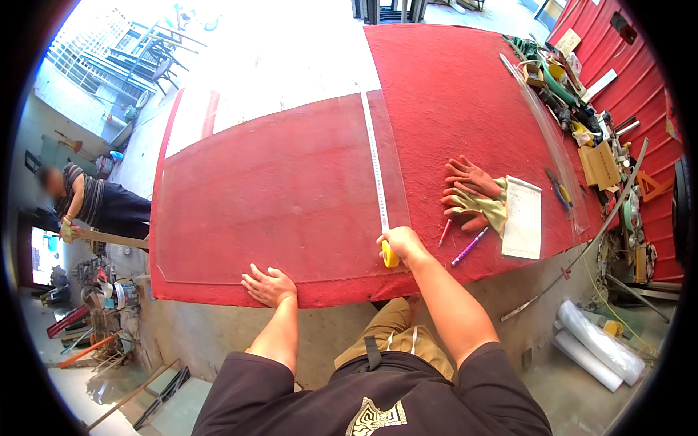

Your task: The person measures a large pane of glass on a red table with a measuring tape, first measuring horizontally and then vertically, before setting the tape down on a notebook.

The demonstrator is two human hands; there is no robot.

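Note:
A large clear glass sheet (276, 196) lies flat on the red cloth-covered table (451, 87). Near the table's front edge, my right hand (402, 243) grips a yellow tape measure (390, 254). Its white blade (374, 160) runs out straight across the glass toward the far side, close to the sheet's right edge. My left hand (270, 286) rests flat at the near edge of the glass, fingers spread, with nothing in it.
Right of the glass lie work gloves (476, 192), a notepad (522, 218), a purple pen (469, 247), a red pencil (444, 232) and pliers (560, 190). Assorted tools crowd the right edge. Another person (94, 200) stands at the left, holding a wooden strip (113, 238). Plastic-wrapped rolls (600, 345) lie on the floor.

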